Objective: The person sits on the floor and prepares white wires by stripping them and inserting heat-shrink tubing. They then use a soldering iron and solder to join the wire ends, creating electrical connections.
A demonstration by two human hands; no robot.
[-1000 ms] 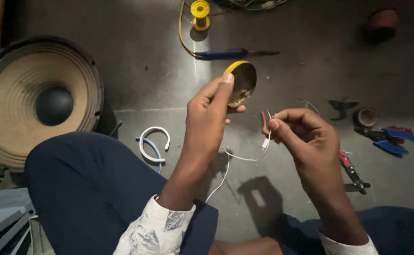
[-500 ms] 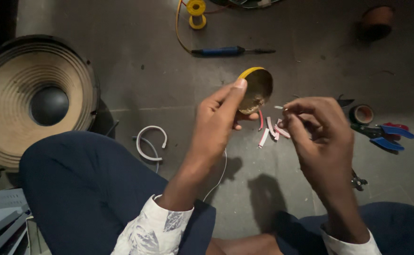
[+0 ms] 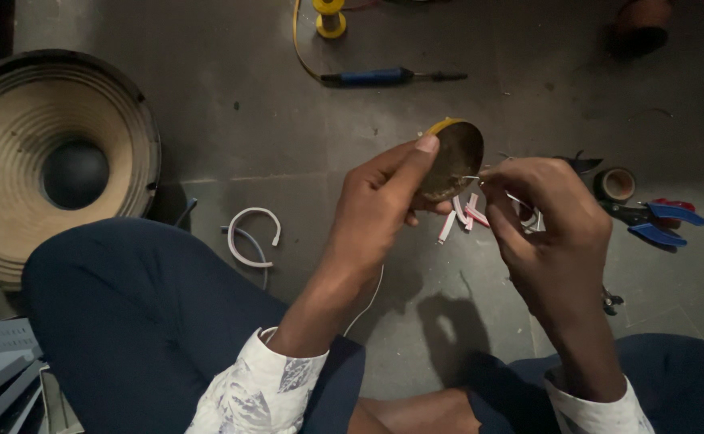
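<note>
Left hand [image 3: 384,201] pinching yellow-rimmed round tin [image 3: 452,157], right hand [image 3: 548,229] pinching thin wire [image 3: 471,178] at tin's face, speaker cone [image 3: 46,161] on floor [image 3: 231,96] at left

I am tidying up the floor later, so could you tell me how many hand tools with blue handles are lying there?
2: a blue-handled soldering iron at the top centre, and blue-handled pliers at the right, past the right hand. Others may be hidden.

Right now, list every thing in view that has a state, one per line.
left hand: raised, gripping the round tin
round tin: open, held tilted above the floor
right hand: pinching a thin wire at the tin's mouth
thin wire: held, tip in the tin
soldering iron: lying flat on the floor
loudspeaker cone: lying face up
pliers: lying on the floor
</note>
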